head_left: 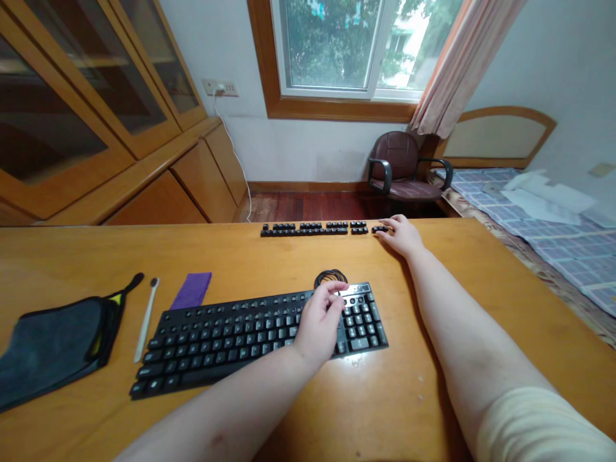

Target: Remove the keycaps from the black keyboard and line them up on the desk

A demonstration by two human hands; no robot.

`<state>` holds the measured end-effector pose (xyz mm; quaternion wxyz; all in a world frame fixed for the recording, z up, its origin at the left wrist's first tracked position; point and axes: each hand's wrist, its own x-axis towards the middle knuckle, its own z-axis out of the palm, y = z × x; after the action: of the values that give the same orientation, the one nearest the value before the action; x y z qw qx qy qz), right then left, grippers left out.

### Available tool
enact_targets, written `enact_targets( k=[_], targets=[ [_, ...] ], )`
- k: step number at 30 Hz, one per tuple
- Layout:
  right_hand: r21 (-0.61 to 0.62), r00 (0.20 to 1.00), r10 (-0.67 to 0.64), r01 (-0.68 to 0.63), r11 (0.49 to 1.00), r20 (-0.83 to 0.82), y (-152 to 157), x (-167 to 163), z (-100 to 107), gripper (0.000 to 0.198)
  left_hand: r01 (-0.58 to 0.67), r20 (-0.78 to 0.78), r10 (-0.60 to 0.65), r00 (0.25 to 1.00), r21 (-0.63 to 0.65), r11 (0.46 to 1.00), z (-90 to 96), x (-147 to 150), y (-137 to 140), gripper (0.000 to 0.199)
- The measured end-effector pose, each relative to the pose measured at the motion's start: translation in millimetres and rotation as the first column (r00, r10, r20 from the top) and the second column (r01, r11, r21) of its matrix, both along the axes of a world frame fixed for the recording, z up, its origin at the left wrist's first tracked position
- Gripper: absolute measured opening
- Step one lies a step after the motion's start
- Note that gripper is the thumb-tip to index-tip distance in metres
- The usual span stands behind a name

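Broadly, the wooden table [433, 398] carries a black keyboard [226, 340], lying slightly askew in front of the person, with a double row of black keycaps [310, 230] along the far edge. The left hand [318, 317] is over the keyboard's right part, fingers curled nearly together, any hold impossible to tell. The right hand [403, 237] has slightly parted fingers around the row's rightmost keycaps [379, 230]; whether they grip is unclear.

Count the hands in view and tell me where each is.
2. The left hand is over the right part of the keyboard; the right hand is at the right end of the row of black keycaps.
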<state>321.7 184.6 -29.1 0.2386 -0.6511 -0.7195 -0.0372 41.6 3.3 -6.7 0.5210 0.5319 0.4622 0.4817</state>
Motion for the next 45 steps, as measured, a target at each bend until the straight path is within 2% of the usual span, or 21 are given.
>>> enact_targets(
  k=[7,16,45],
  targets=[
    [0.044,0.997,-0.066,0.064,0.997,0.03,0.9,-8.7,-3.9,0.04,0.002,-0.008,-0.002,1.0,0.014,1.0,0.4,-0.3,-0.8,0.021],
    [0.049,0.998,0.008,-0.012,0.999,0.064,4.1,-12.0,-8.5,0.033,0.007,-0.036,-0.007,0.999,0.011,1.0,3.4,-0.7,-1.3,0.023],
    [-0.003,0.999,0.008,-0.008,1.0,0.052,7.3,-11.0,-7.9,0.032,0.001,-0.022,0.0,1.0,0.037,0.999,4.7,1.1,-1.0,0.022]
  ],
)
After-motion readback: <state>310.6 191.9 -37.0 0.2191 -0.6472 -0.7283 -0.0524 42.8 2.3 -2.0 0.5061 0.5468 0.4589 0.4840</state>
